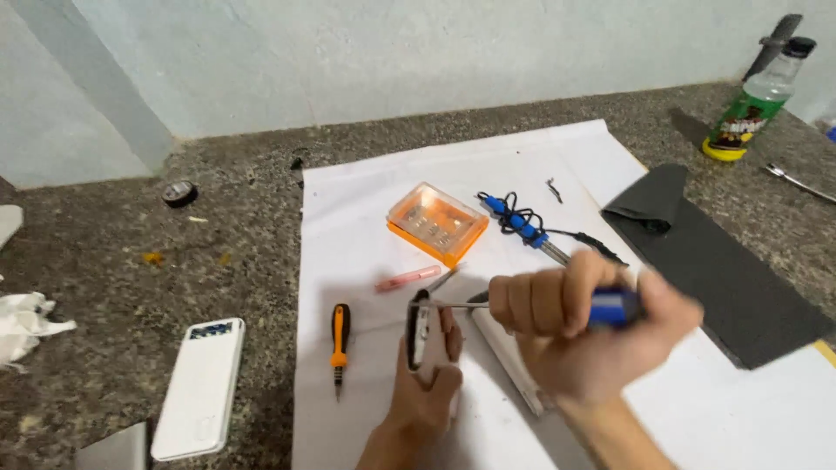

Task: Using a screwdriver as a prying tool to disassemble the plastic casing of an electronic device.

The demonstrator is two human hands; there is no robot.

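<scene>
I count two screwdrivers: my right hand (592,326) is clenched on the blue-handled screwdriver (614,306), its thin metal shaft touching the small dark phone (419,331) that my left hand (427,383) grips upright on the white paper sheet (366,174). The other, orange-and-black screwdriver (339,344), lies beside one clear-lidded orange box (437,223) and one pink tube (407,278) on the speckled stone tabletop (104,287).

Green-labelled clear bottle (756,100) far right; orange clear-lidded case (437,223) centre of white sheet (366,218)
</scene>
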